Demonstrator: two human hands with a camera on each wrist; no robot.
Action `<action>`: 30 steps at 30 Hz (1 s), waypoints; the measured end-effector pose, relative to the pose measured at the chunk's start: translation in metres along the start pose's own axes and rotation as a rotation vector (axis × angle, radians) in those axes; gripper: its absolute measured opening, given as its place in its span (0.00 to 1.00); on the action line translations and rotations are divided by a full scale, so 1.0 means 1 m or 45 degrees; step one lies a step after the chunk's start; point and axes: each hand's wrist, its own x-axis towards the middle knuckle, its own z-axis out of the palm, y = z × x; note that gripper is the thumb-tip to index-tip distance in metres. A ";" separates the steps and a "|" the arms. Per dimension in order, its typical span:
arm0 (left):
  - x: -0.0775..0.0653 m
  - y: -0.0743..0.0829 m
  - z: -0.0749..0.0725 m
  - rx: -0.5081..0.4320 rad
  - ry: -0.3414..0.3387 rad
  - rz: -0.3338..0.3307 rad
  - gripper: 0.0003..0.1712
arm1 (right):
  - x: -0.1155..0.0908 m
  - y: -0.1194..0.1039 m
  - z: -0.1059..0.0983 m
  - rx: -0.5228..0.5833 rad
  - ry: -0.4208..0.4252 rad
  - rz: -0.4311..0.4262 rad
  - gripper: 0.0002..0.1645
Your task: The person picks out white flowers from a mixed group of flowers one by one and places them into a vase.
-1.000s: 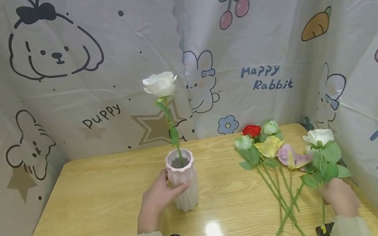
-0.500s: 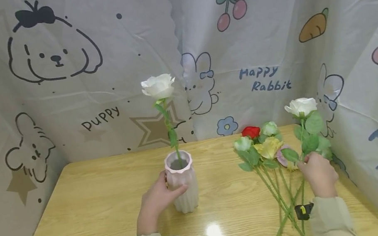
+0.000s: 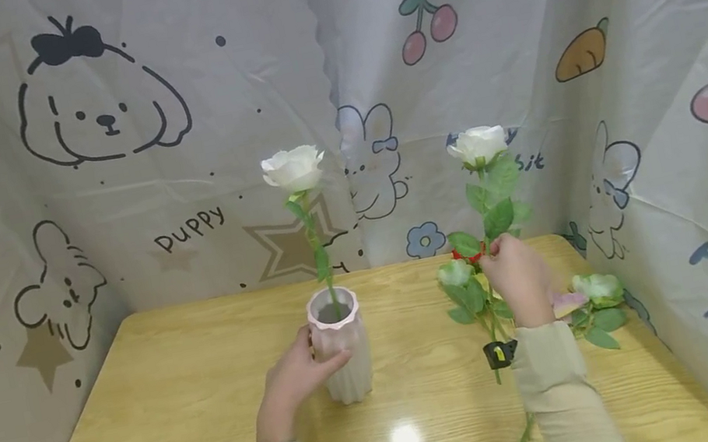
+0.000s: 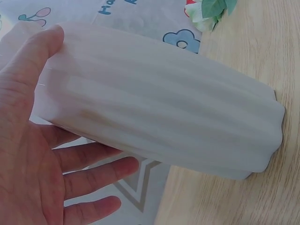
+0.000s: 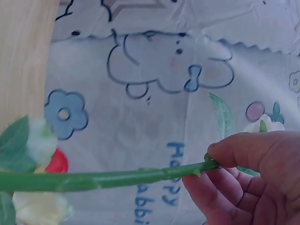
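Observation:
A pale pink-white fluted vase (image 3: 354, 367) stands upright on the table. My left hand (image 3: 295, 377) holds it near the top, thumb on the near side; the left wrist view shows its other fingers (image 4: 93, 180) reaching behind the vase and partly past it. One white rose (image 3: 294, 171) rises from the vase mouth, its lower stem hidden inside. Right of the vase, my right hand (image 3: 516, 275) pinches a second white rose (image 3: 479, 146) by its green stem (image 5: 117, 180) between thumb and fingers. This rose is upright, bloom above the hand, stem hanging below.
Several flowers lie on the wooden table (image 3: 181, 409) at the right, partly hidden by the right arm: a pale green rose (image 3: 455, 272), a red one (image 3: 466, 253) and a green-white one (image 3: 596, 287). A patterned cloth (image 3: 189, 171) surrounds the table behind and at the sides.
My right hand has lifted the second white rose and carried it left, from the table's right edge toward the vase. My left hand stays on the vase.

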 end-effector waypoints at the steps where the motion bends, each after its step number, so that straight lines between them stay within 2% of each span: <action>1: 0.000 -0.001 0.000 -0.002 0.001 -0.004 0.55 | 0.001 -0.008 0.000 -0.003 0.012 -0.012 0.17; 11: 0.000 -0.003 0.002 -0.029 0.007 -0.008 0.56 | -0.003 -0.080 -0.004 0.055 0.121 -0.157 0.16; 14: -0.001 -0.002 0.001 -0.022 0.007 -0.013 0.56 | -0.007 -0.097 -0.004 0.067 0.157 -0.210 0.14; 24: 0.000 -0.001 0.001 -0.043 0.006 0.019 0.54 | -0.023 -0.151 -0.007 0.165 0.182 -0.382 0.11; 30: 0.001 -0.002 0.003 -0.019 0.004 -0.002 0.55 | -0.034 -0.176 -0.015 0.201 0.196 -0.481 0.12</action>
